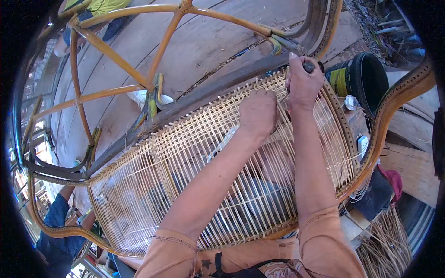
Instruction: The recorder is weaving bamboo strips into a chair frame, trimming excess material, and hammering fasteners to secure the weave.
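A cane seat panel [190, 134] stretches across a curved rattan chair frame [391, 109]. Close lattice weave runs along its far side; toward me there are mostly single parallel strands. My left hand [258, 111] is closed, its knuckles up, over the woven strip; whatever its fingertips pinch is hidden. Beside it, at the far right corner of the panel, my right hand [307, 85] is wrapped round a tool with a dark, rounded handle [308, 67]. The tool's working end cannot be made out. Short strand ends stick up along the far rail [204, 95].
A black bucket [359, 78] with a yellow label lies beyond the right rail. A white power socket [363, 144] and a bundle of cane strips [384, 241] are at the right. Another person in a yellow top [104, 5] is at the far left; someone in blue clothing [58, 224] is at lower left.
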{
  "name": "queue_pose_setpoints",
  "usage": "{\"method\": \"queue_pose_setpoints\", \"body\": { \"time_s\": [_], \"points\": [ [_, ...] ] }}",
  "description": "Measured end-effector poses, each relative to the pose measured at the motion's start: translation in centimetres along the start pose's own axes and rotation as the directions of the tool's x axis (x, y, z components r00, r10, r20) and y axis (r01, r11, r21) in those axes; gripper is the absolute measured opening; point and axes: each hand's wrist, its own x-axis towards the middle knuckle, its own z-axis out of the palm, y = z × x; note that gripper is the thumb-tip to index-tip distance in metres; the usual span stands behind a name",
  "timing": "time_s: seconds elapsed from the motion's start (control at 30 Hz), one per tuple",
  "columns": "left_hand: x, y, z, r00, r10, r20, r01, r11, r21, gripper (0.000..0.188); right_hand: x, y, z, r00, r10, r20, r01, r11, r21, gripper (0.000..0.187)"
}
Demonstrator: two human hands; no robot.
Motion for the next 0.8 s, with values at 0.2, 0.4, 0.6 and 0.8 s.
{"method": "queue_pose_setpoints", "body": {
  "time_s": [0.2,0.4,0.6,0.8],
  "points": [
    [0.9,-0.1,-0.7,0.998,-0.026,0.059,0.025,1.000,0.014,0.012,0.4,-2.5,-2.7,0.997,-0.030,0.067,0.015,0.979,0.204,0.018],
    [1.6,1.1,0.4,0.999,-0.025,0.040,0.023,0.999,0.049,0.011,0.4,-2.0,-2.7,0.999,0.037,0.036,-0.045,0.969,0.241,0.019],
    [1.2,0.8,1.1,0.999,-0.043,0.031,0.043,0.999,0.007,0.011,1.2,-2.2,-0.5,0.988,-0.012,0.157,-0.003,0.996,0.090,0.016],
    [1.8,-1.1,0.4,1.000,0.029,0.002,-0.028,0.980,-0.199,0.011,1.4,-3.2,-1.1,0.993,0.016,0.121,-0.039,0.981,0.193,0.018]
  ]
}}
